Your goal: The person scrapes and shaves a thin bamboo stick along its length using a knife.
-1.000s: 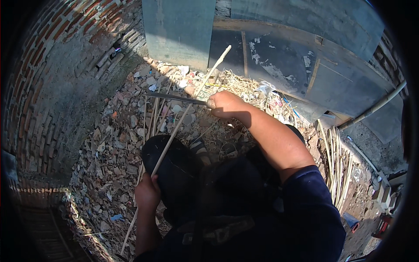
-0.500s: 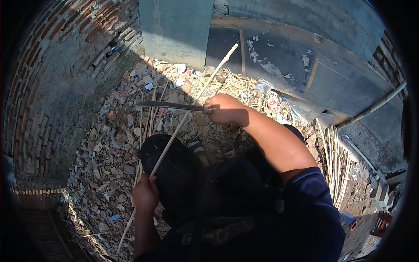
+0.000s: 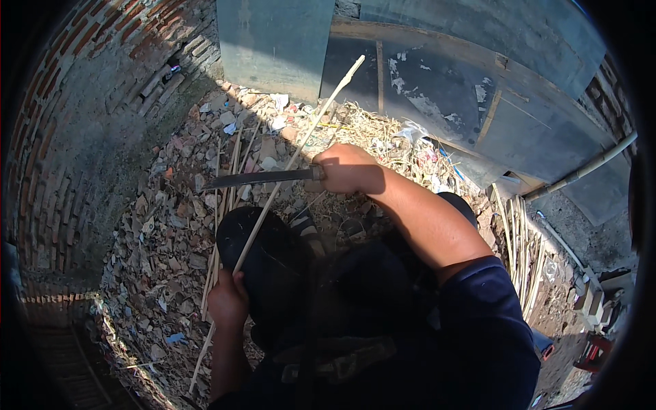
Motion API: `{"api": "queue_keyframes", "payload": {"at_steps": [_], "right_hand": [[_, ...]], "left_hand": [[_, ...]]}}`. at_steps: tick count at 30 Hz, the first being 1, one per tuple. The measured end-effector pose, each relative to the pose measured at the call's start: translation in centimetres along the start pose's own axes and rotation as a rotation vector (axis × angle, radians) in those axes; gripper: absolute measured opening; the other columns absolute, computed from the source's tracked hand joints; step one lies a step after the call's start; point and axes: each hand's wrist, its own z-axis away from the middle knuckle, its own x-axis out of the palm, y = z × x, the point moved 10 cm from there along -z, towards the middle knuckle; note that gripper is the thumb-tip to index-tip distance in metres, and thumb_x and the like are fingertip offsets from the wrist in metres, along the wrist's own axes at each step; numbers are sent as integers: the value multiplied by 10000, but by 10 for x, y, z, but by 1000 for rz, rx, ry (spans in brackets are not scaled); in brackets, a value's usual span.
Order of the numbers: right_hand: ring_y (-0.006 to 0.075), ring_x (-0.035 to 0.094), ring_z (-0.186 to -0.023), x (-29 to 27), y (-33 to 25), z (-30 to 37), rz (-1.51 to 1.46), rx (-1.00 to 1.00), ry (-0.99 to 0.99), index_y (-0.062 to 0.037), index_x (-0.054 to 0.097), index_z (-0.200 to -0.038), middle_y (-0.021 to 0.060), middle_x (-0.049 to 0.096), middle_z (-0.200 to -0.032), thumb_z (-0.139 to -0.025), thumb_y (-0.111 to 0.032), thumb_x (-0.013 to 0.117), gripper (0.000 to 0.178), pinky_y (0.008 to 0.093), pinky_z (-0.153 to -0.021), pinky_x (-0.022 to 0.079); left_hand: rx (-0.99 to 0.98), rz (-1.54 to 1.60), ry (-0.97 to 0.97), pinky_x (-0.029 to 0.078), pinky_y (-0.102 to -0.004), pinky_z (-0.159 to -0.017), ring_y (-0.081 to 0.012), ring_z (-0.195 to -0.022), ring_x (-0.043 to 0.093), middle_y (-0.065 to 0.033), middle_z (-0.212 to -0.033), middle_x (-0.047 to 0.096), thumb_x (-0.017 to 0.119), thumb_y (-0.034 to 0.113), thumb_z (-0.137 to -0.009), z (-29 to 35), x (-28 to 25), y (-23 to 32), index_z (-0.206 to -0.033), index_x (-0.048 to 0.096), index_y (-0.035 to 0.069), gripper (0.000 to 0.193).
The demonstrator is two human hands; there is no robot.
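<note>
A long, pale wooden stick (image 3: 314,127) slants from beside my left hip, over my dark-clad left knee, to the panels ahead. My left hand (image 3: 229,301) is closed around its lower part. In my right hand (image 3: 347,169) is the handle of a machete, gripped with the fingers wrapped round it. The machete's long dark blade (image 3: 256,179) points left and crosses the stick beyond my knee. Whether the edge touches the stick, I cannot tell.
Rubble (image 3: 174,246) and dry shavings (image 3: 369,123) cover the ground. More sticks lie by my left leg, and a bundle of sticks (image 3: 519,239) is at right. A brick wall (image 3: 96,130) stands at left, grey-blue panels (image 3: 273,48) ahead. A pole (image 3: 584,167) leans at right.
The machete's tip has swung nearer to me, and my right hand has shifted slightly left. The stick's far end has moved a little left and farther away. My left hand keeps its hold.
</note>
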Motion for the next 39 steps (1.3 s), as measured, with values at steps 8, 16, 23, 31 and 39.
{"api": "queue_keyframes", "payload": {"at_steps": [8, 16, 23, 31, 39], "right_hand": [[335, 704, -1041, -5, 53, -10, -23, 225, -15, -89, 709, -1170, 197, 730, -1078, -786, -178, 646, 399, 441, -892, 569], [378, 706, -941, -1, 80, -17, -148, 193, 99, -45, 714, -1049, 219, 725, -955, -788, -194, 650, 307, 449, -852, 567], [383, 702, -944, 6, 24, -6, -153, 113, -3, -63, 714, -1088, 219, 719, -951, -795, -203, 660, 330, 439, -872, 561], [366, 691, -1059, 3, 159, -25, -67, 371, 138, -12, 713, -1136, 239, 709, -1144, -814, -202, 638, 381, 427, -950, 545], [378, 700, -878, -1, 42, -12, -165, -53, 32, -27, 685, -920, 205, 717, -870, -770, -133, 619, 196, 460, -801, 542]], "left_hand": [[31, -38, 35, 481, -547, -523, -446, -611, 648, -206, -660, 635, 618, 254, -992, -7, -1, 5, -970, 538, 76, 197], [12, 22, 91, 479, -559, -537, -455, -617, 647, -213, -675, 641, 602, 267, -999, -8, 1, 6, -988, 558, 76, 196], [-25, -45, 52, 483, -559, -538, -448, -636, 658, -214, -697, 653, 606, 281, -997, -4, 5, -3, -1016, 573, 74, 211], [38, -140, 38, 492, -534, -524, -435, -611, 654, -196, -684, 649, 627, 285, -986, -16, -2, 8, -993, 566, 78, 215], [55, -15, 77, 489, -544, -534, -451, -623, 651, -210, -689, 647, 610, 261, -993, -12, 0, 6, -981, 560, 60, 208]]}}
